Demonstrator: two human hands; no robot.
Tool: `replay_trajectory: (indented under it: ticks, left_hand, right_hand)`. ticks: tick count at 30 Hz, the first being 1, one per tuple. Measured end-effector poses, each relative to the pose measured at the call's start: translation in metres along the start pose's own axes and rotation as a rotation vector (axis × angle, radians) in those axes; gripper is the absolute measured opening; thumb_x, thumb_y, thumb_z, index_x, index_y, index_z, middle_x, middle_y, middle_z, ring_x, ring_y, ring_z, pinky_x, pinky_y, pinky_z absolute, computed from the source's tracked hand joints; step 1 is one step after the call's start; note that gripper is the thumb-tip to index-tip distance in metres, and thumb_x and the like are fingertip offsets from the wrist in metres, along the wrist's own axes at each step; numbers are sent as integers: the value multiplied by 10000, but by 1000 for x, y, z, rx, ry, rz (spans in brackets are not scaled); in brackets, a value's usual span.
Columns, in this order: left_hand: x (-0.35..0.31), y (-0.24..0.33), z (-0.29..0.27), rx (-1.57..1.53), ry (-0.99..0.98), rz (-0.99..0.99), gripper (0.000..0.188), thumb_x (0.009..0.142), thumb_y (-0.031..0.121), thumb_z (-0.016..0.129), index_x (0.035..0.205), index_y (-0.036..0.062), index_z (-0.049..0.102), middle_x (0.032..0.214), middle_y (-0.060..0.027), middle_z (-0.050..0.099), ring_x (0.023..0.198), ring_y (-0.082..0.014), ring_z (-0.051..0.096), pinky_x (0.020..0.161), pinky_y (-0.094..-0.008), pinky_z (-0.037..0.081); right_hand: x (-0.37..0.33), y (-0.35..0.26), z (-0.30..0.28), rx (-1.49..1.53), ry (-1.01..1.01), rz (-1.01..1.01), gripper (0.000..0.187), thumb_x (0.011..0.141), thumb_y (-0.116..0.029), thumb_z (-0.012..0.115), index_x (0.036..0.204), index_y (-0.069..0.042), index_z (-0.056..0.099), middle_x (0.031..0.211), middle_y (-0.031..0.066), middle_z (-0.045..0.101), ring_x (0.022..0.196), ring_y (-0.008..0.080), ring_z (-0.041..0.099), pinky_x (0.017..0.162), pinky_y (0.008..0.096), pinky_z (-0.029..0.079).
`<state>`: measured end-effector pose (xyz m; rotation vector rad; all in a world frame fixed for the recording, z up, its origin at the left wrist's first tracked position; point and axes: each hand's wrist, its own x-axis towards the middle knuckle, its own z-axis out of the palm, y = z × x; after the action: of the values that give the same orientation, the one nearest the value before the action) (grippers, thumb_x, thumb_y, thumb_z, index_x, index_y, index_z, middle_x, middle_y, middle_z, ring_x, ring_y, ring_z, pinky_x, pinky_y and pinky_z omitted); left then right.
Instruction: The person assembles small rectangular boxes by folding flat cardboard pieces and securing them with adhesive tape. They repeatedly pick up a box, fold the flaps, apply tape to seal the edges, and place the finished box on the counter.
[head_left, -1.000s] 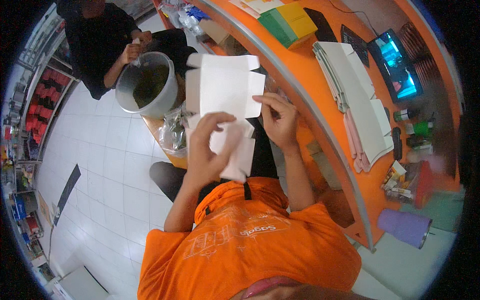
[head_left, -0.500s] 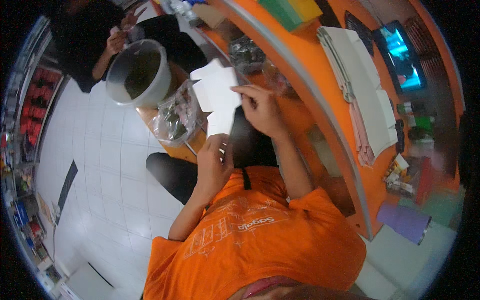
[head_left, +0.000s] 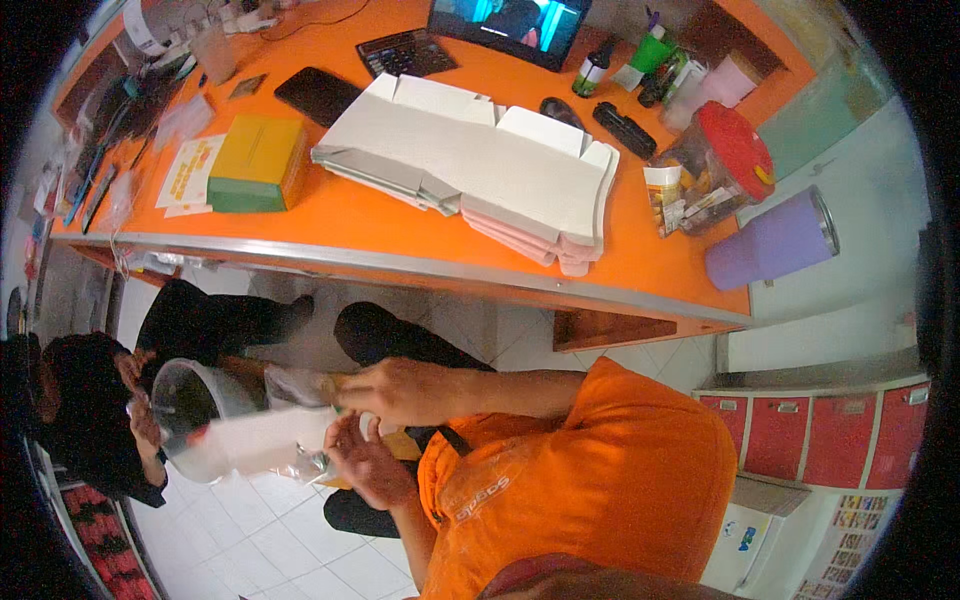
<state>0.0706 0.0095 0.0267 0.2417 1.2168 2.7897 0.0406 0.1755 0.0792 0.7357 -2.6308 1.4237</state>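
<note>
A white folding carton [head_left: 255,443], smeared by motion, stretches leftward from my hands over a plastic tub. My left hand [head_left: 368,462] has its fingers curled at the carton's near end. Just above it my right hand [head_left: 405,391] is closed, its fingertips at the same end of the carton; blur hides the exact grip. Beneath the carton, a clear plastic bag [head_left: 312,465] shows in part. The whitish round tub [head_left: 228,388] stands in front of a person in dark clothes [head_left: 88,410], whose hands are at its rim.
An orange desk [head_left: 420,235] with a metal edge runs across the far side. On it lie a stack of flat cartons [head_left: 450,150], a yellow-green box [head_left: 257,163], a phone [head_left: 318,95], a red-lidded jar [head_left: 725,155] and a purple tumbler [head_left: 772,240]. Red drawers [head_left: 775,437] stand at right.
The view has swung right, so the desk now lies across the top. My right hand has come down beside my left at the carton's near end.
</note>
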Motion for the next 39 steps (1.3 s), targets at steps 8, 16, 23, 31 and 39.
replay_trajectory:
  ticks: [8, 16, 23, 31, 39]
  left_hand:
    - [8, 32, -15, 258, 417, -357, 352, 972, 208, 628, 1232, -11, 539, 1189, -133, 616, 1054, -199, 620, 888, -339, 533]
    - [3, 12, -10, 518, 429, -145, 299, 993, 204, 613, 1105, -72, 621, 1092, -130, 641, 995, -174, 600, 854, -309, 518]
    - [1, 11, -10, 314, 437, -225, 292, 997, 165, 602, 1195, -41, 541, 1127, -128, 610, 999, -175, 606, 848, -307, 524]
    - [8, 17, 2, 475, 381, -129, 302, 984, 135, 628, 1212, -34, 524, 1174, -141, 612, 1015, -204, 612, 856, -329, 523]
    - [-18, -46, -75, 1188, 239, 225, 228, 945, 97, 668, 1122, -33, 605, 1120, -112, 658, 945, -205, 622, 823, -350, 520]
  right_hand:
    - [-15, -3, 27, -324, 236, -252, 316, 819, -94, 642, 1127, -26, 660, 1108, 118, 606, 1023, 288, 626, 846, 387, 553]
    - [-15, 2, 24, -28, 273, 131, 251, 787, -30, 682, 1034, -45, 726, 944, 106, 623, 909, 288, 651, 772, 374, 545]
    - [-17, -12, 20, -313, 476, -126, 380, 737, -73, 712, 1116, -55, 702, 968, 86, 589, 948, 280, 612, 777, 373, 548]
    - [-22, -14, 32, -352, 469, 15, 277, 787, -152, 701, 1056, -112, 751, 898, 24, 631, 879, 238, 650, 697, 343, 563]
    - [-25, 7, 21, -55, 294, 221, 134, 814, -94, 721, 939, -97, 769, 827, 70, 668, 819, 252, 640, 704, 361, 513]
